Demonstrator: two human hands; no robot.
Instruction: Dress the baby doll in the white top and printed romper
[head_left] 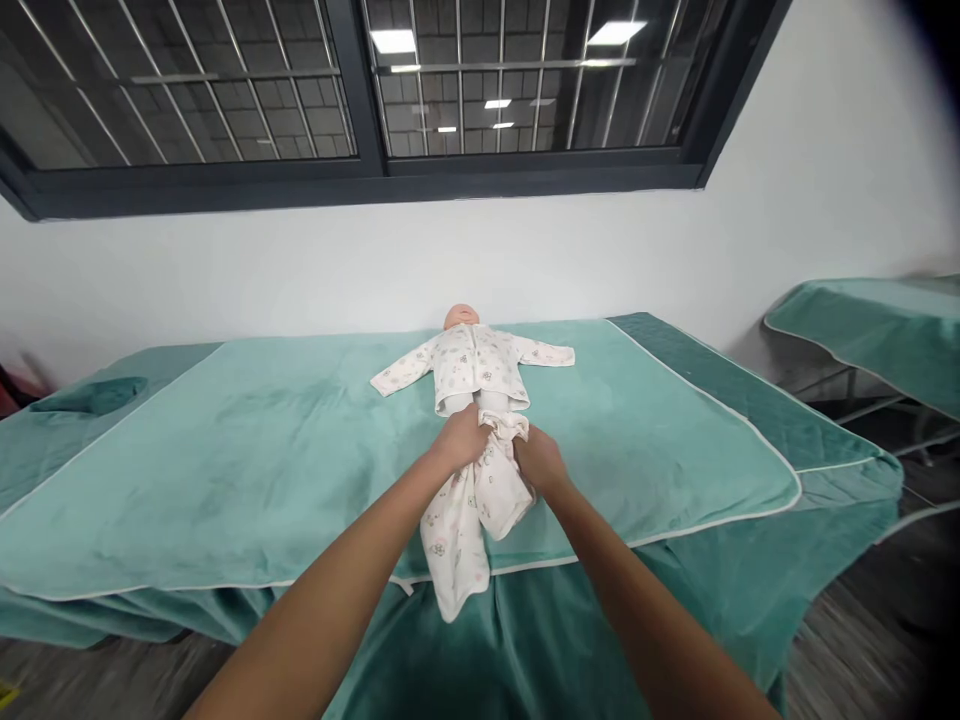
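Observation:
A baby doll [461, 316] lies on its back on the green-covered bed, its head toward the wall. It wears a white patterned jacket [474, 362], with both sleeves spread out to the sides. White legs show below the jacket's hem. My left hand [463, 437] is closed on the waistband of a pair of matching baby trousers [455, 545], close to the doll's legs. On the other side of that waistband, my right hand [541, 460] also grips the cloth. The trouser legs hang toward me, one reaching over the bed's front edge. The doll's feet are hidden by the trousers and hands.
A light green sheet with white piping [285, 450] covers the bed [832, 490]. Behind it stand a white wall [337, 270] and a dark-framed, barred window [540, 175]. Another green-covered bed [885, 330] is at the right.

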